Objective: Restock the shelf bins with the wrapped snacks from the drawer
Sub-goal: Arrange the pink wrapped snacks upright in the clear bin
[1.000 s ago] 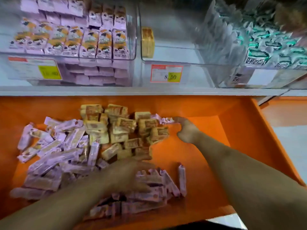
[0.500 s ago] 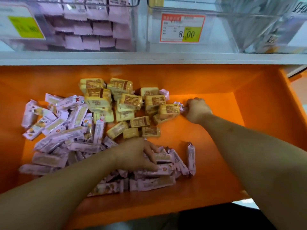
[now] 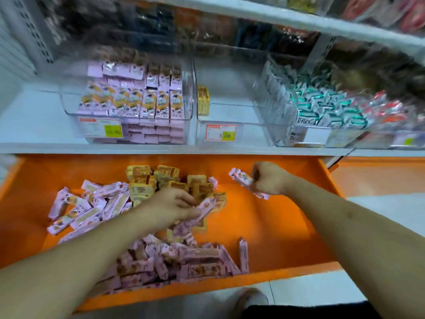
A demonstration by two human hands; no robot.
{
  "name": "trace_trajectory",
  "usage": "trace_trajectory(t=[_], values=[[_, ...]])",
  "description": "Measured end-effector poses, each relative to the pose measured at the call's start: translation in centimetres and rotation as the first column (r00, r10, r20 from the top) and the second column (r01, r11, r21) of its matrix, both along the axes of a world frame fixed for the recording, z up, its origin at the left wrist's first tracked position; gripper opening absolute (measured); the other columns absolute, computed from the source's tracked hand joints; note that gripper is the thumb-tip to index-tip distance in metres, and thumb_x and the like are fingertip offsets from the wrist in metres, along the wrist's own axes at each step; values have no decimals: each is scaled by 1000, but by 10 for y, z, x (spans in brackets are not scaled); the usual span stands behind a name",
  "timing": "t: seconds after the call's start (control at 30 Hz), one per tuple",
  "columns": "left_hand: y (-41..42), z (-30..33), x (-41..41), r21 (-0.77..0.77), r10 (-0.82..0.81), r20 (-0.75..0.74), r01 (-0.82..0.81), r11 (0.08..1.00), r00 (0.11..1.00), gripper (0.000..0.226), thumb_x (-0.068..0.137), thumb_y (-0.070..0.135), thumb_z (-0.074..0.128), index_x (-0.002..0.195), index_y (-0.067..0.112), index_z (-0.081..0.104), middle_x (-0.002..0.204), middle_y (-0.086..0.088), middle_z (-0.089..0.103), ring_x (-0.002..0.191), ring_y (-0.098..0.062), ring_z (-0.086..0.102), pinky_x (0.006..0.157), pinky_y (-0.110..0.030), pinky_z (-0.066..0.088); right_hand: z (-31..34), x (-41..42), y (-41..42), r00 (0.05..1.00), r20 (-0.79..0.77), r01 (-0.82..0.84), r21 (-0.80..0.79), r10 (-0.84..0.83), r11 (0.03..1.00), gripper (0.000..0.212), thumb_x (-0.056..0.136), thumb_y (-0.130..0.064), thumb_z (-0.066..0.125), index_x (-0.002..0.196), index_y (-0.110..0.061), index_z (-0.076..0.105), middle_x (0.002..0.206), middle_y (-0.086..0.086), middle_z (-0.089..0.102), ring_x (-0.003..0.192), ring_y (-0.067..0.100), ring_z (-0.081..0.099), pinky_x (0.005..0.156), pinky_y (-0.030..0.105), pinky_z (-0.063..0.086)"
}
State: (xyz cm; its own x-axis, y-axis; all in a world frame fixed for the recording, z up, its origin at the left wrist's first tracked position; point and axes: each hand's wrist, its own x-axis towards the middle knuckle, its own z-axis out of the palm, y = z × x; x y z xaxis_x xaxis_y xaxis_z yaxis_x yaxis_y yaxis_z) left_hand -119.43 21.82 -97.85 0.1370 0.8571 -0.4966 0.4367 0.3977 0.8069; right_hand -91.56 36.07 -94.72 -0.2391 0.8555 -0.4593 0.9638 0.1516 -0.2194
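Right grip [image 3: 268,178] apparently pinches pink snacks [image 3: 243,179] above orange drawer [image 3: 276,226].

Orange drawer [image 3: 287,226] open below the shelf [image 3: 161,149]. It holds pink wrapped snacks [image 3: 202,261] at left and front and yellow wrapped snacks [image 3: 142,180] at the back. Left hand [image 3: 174,207] grips several pink bars [image 3: 202,210] above the pile. Right hand [image 3: 269,178] is closed round pink bars [image 3: 241,178], raised clear of the drawer floor. On the shelf: left bin [image 3: 128,100] part filled with pink packs; middle bin [image 3: 230,107] holds one yellow pack [image 3: 203,101]; right bin [image 3: 322,107] holds green-and-white packs.
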Motion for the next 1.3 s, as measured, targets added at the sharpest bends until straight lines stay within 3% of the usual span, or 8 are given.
trace_trajectory(t=[0.17,0.3,0.4,0.63,0.73,0.9,1.03,1.3], values=[[-7,75,-20,117,153,78,-161,980,985,28,86,37,84,108,20,78,94,8,73,72,-1,61,65,-17,47,80,-33,-46,885,-465,42,38,-20,998,39,75,-10,90,96,-11,58,71,6,64,57,34,68,57,58,58],[-22,121,-41,94,286,197,-308,947,938,57,54,59,94,95,21,81,86,-2,76,79,-24,67,92,-52,57,123,-68,-94,712,-702,71,24,-34,997,43,80,-10,91,103,-7,55,79,5,52,56,22,59,52,47,59],[-32,140,-51,108,389,258,-427,898,884,64,47,63,97,92,22,77,94,-4,77,89,-26,70,96,-52,57,135,-95,-124,605,-792,104,-19,-79,994,42,83,-10,88,108,-3,55,83,6,51,55,12,55,50,32,56],[-41,152,-54,165,468,377,-556,815,799,63,50,53,98,83,18,58,67,5,67,69,-18,60,69,-34,40,128,-140,-135,448,-888,109,-58,-102,992,37,87,-13,86,99,-10,51,77,7,39,69,25,48,57,41,57],[-33,153,-60,147,440,446,-549,822,779,64,51,39,99,93,9,61,86,-12,78,75,-22,70,66,-37,53,126,-152,-125,436,-892,116,-77,-120,990,37,86,-10,86,99,-10,51,71,1,40,65,20,49,61,54,60],[-17,150,-75,164,446,426,-552,818,787,42,70,8,93,99,3,64,77,-10,74,76,-27,73,79,-48,58,132,-161,-109,395,-907,11,-153,-145,988,36,88,9,76,109,-4,50,78,7,51,62,11,59,59,34,60],[-10,151,-80,164,431,442,-544,823,786,39,73,9,92,95,11,60,68,0,70,60,-14,65,60,-29,48,128,-163,-102,364,-923,-28,-143,-123,989,40,86,13,76,111,-5,51,79,-9,63,71,7,63,65,35,62],[-9,152,-80,138,441,451,-549,824,776,43,76,13,92,101,10,56,74,-2,75,67,-15,71,72,-39,57,123,-169,-106,400,-914,57,-56,-74,997,40,82,-9,89,102,-25,59,110,-1,59,81,11,63,64,25,58]])
